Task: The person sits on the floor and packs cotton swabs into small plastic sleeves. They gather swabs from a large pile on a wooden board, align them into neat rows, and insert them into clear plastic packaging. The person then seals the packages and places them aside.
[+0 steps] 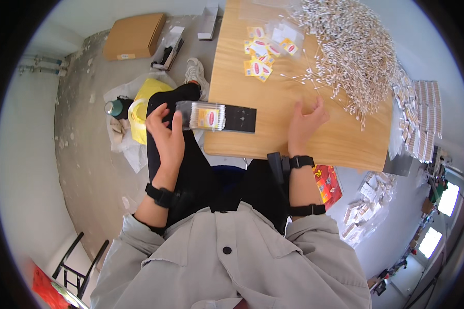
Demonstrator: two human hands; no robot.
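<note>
A clear pack of cotton swabs with a yellow and white label inside lies on a dark, narrow board at the table's left edge. Just left of the pack is my left hand, its fingers apart and nothing visible in them. My right hand hovers over or rests on the wooden table; its thumb and fingers are spread, and it appears to hold nothing. Beyond it spreads a large heap of loose cotton swabs. Several yellow and white label cards are scattered at the far left of the tabletop.
Clear plastic bags lie beside the cards. Rows of packed swabs stand past the table's right side, and more bagged packs sit below. A cardboard box, yellow bag and green bottle are on the floor at left.
</note>
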